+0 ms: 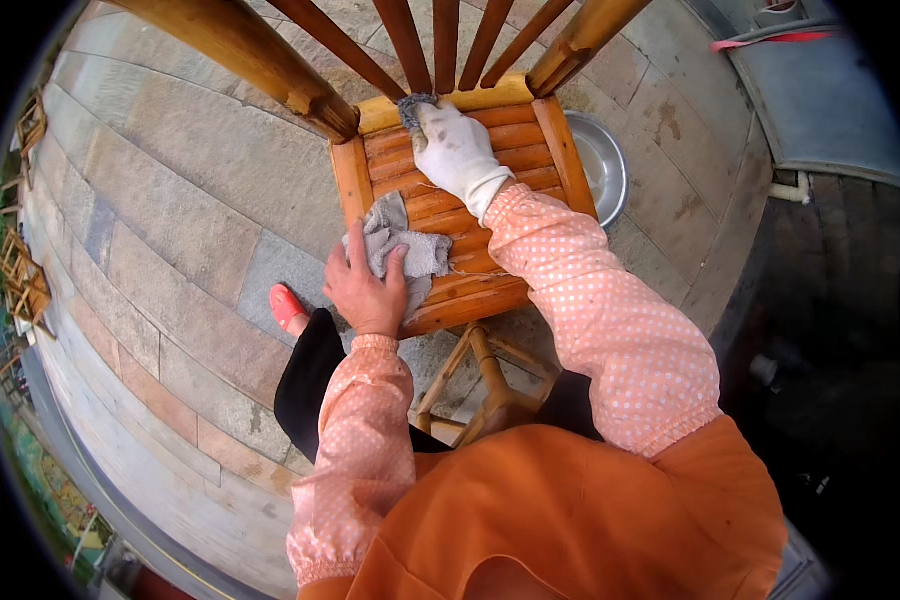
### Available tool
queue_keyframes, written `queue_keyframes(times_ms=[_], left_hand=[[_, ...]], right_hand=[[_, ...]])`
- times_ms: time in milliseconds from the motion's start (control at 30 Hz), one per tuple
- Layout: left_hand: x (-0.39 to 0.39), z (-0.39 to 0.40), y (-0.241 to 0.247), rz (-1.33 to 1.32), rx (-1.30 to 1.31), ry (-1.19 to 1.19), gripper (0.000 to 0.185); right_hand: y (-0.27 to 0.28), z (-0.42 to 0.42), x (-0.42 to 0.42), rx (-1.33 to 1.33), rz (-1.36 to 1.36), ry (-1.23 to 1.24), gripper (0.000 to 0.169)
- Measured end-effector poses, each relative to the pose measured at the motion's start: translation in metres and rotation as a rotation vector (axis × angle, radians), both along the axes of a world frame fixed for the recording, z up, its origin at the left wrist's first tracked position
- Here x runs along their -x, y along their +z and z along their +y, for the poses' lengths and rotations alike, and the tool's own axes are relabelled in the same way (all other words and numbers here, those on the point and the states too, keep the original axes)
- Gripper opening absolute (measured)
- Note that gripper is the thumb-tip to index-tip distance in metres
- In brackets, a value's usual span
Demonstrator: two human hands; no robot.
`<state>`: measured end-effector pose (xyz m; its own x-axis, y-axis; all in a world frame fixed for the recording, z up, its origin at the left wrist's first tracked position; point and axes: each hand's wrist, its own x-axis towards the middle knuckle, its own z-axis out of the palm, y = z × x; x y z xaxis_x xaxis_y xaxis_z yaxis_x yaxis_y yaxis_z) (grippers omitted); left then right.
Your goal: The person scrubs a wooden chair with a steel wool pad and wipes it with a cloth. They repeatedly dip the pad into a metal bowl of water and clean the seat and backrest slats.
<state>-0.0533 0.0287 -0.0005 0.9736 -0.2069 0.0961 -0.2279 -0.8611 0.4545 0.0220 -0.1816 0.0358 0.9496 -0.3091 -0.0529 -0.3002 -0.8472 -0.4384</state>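
A slatted bamboo chair (487,241) stands in front of me, its wooden back spindles (445,45) pointing to the picture's top. My right hand (461,154), in a stained white glove, grips a dark grey scrubbing pad (415,109) against the rear rail of the seat, at the foot of the spindles. My bare left hand (367,289) rests on the left front part of the seat, its thumb and fingers on a crumpled grey cloth (420,253). Loose threads lie on the slats near the cloth.
A metal basin (607,172) with liquid sits on the stone paving right of the chair. Below the seat's front edge is a bamboo stool (495,382), close to my legs. More bamboo chairs (24,281) stand at the far left. A grey panel (832,105) is at the upper right.
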Motion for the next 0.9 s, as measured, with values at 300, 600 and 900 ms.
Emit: queue_keyframes(times_ms=[300, 600, 900], left_hand=[[0.000, -0.003, 0.000, 0.013, 0.000, -0.024, 0.066], [0.002, 0.000, -0.004, 0.008, 0.022, -0.008, 0.068], [0.002, -0.002, -0.002, 0.019, 0.036, 0.004, 0.067]], right_hand=[[-0.014, -0.080, 0.040, 0.162, -0.179, -0.293, 0.027], [0.018, -0.086, 0.020, 0.104, 0.099, -0.307, 0.027], [0.033, -0.084, -0.004, 0.034, 0.126, -0.473, 0.026]])
